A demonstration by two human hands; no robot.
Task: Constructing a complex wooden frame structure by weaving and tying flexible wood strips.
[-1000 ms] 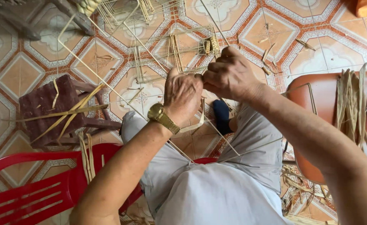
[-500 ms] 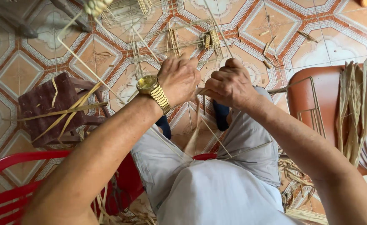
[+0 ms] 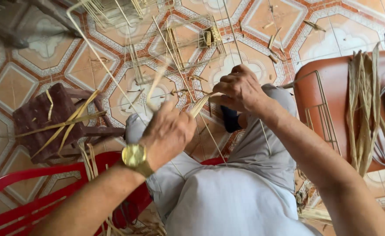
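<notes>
**Head view: weaving on a wire frame, only a small part wrapped**

Head view shows a thin wire frame (image 3: 179,48) over the tiled floor (image 3: 22,83), at about 12 o'clock from the person's knees. Only a small patch of straw wrapping (image 3: 210,37) sits on it near 1 o'clock; most wires look bare, so I judge the weaving is at an early stage and much is left. The right hand (image 3: 240,89) is closed around one end of a pale straw strand (image 3: 199,105), close to the frame. The left hand (image 3: 168,133), blurred, with a gold watch (image 3: 134,156), seems to pinch the strand lower; I cannot tell surely. At 3 o'clock, a bundle of dry straw (image 3: 367,109) hangs over an orange chair (image 3: 332,87). At 9 o'clock stands a small brown stool (image 3: 39,118), at 7 o'clock a red plastic chair (image 3: 26,205).
</notes>
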